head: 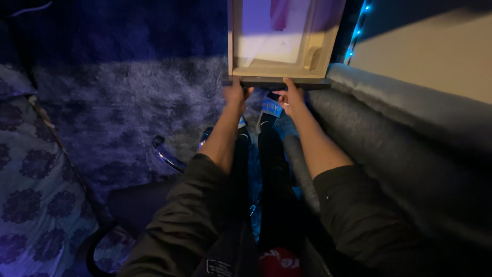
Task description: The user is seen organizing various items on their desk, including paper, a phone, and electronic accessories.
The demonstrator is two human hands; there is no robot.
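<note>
Both hands, left hand (236,95) and right hand (290,97), have fingers clamped on the dark front edge of the open pale wooden drawer (281,48). An even grip at both sides should keep it sliding straight.

One camera only, worn on the person's head, looking steeply down and forward along both outstretched forearms. It sits close above the lap, taking in the open wooden drawer (281,38) ahead and the shaggy rug (128,102).
</note>
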